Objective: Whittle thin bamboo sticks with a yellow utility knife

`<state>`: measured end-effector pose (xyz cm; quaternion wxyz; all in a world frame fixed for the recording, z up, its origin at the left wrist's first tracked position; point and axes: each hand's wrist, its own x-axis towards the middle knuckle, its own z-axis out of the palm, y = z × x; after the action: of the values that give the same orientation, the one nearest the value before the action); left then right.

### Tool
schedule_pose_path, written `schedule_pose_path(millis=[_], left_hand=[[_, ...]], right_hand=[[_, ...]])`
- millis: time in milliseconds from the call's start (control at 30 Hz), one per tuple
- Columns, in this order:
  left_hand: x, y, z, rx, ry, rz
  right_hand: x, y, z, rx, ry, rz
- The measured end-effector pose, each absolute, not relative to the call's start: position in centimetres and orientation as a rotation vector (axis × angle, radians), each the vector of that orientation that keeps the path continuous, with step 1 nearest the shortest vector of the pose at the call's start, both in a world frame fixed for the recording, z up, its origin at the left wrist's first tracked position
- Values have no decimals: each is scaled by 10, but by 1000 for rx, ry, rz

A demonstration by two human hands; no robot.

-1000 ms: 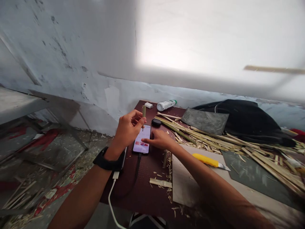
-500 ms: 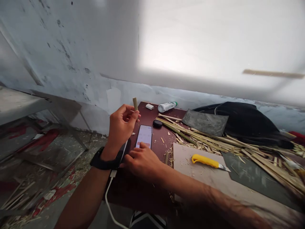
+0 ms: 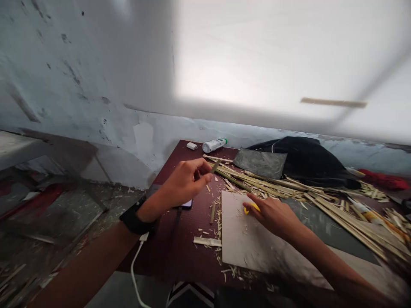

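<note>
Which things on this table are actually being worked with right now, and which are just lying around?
In use:
- left hand pinching a short greenish stick piece
- right hand on the yellow-handled utility knife
- pale flat cutting board under the knife

Lying about:
- white tube with green cap
- small white block
- black cloth bundle
- phone, mostly hidden
- pile of split cane strips

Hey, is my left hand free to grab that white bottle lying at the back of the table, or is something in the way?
Probably not cleanly. The path over the table to the white bottle looks open, with nothing standing between, but the left hand is already pinching a short bamboo stick in its fingers.
</note>
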<state>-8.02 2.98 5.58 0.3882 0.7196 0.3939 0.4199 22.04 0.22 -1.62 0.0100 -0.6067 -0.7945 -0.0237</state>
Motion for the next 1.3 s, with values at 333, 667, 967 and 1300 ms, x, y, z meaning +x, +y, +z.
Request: schedule_pose_path(millis=[333,667,967,1300], left_hand=[[-12,27,28,1407,748,667],[-10,18,16,1168,835,590],[-13,19,18,1105,904,482],[14,30,17,1310,871,484]], right_hand=[[254,-20,-19,-1818,-2405,256],[265,13,-11,-1265,-1706,784],[250,22,-19,-1237,-1895,723],[250,11,-12,-1107,-2003,465]])
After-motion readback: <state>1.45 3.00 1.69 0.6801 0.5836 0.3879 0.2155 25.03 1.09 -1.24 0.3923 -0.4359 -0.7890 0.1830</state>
